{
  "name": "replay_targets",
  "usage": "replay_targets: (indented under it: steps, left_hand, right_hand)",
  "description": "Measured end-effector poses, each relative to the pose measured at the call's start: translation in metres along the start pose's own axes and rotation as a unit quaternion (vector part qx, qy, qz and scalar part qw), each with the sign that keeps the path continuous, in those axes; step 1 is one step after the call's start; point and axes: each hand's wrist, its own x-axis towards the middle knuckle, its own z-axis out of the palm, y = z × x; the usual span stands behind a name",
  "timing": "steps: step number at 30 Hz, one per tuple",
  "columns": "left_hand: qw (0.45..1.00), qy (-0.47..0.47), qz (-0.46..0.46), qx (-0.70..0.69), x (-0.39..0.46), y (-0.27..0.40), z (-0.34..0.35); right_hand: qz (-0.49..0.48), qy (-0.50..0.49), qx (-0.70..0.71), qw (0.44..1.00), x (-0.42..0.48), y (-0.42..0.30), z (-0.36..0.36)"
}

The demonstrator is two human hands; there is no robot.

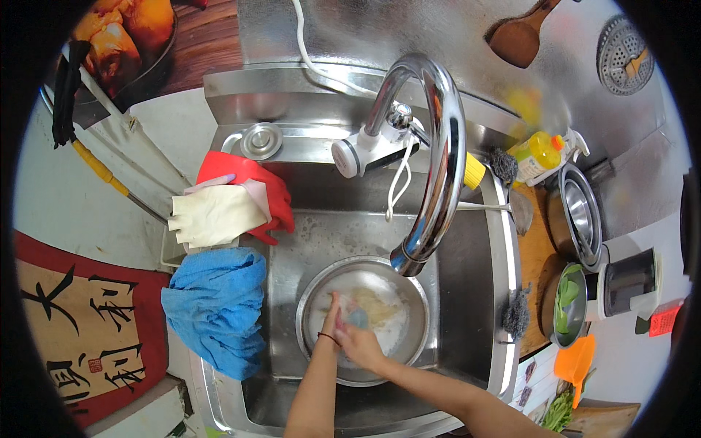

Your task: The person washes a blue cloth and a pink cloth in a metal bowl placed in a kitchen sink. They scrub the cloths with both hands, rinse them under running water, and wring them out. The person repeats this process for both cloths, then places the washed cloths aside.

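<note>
A round steel basin (pixel 421 328) holding cloudy whitish liquid stands in the stainless steel sink (pixel 350 235). My left hand (pixel 332 320) is over the basin's near left part, thumb up, with a dark band on its wrist. Against it, my right hand (pixel 357 342) has its fingers curled around a small pink and blue-green item (pixel 358 317), too blurred to name. Most of my left fingers are hidden, so their grip does not show. A pale yellowish patch (pixel 378 307) shows in the liquid. Above the basin's far right rim hangs the chrome faucet spout (pixel 408 260).
A blue towel (pixel 216 306) and cream and red gloves (pixel 222 216) drape over the left sink edge. Right of the sink are scouring pads (pixel 516 315), a ladle (pixel 520 211), a yellow detergent bottle (pixel 539 156), and a steel bowl (pixel 567 306) holding green leaves.
</note>
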Motion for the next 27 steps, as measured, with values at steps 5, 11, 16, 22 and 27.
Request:
replay_targets:
  steps: [5,11,16,22,27]
  left_hand:
    - [0.985,0.054,0.074,0.148,-0.004,0.000,0.040]
    - [0.943,0.121,0.010,0.308,-0.032,0.016,0.071]
    - [0.621,0.174,0.321,0.693,-0.024,0.012,0.046]
    - [0.889,0.029,0.232,0.393,-0.029,0.016,0.064]
    - [0.856,0.055,0.335,0.390,-0.024,0.019,0.062]
  right_hand:
    - [0.019,0.058,-0.232,0.971,0.027,0.031,-0.007]
    - [0.174,0.080,0.225,0.955,0.053,0.063,-0.042]
    - [0.171,-0.077,0.360,0.914,0.047,0.031,-0.078]
    - [0.159,-0.136,0.477,0.854,0.052,0.015,-0.099]
    - [0.132,-0.036,0.111,0.984,0.049,0.020,-0.080]
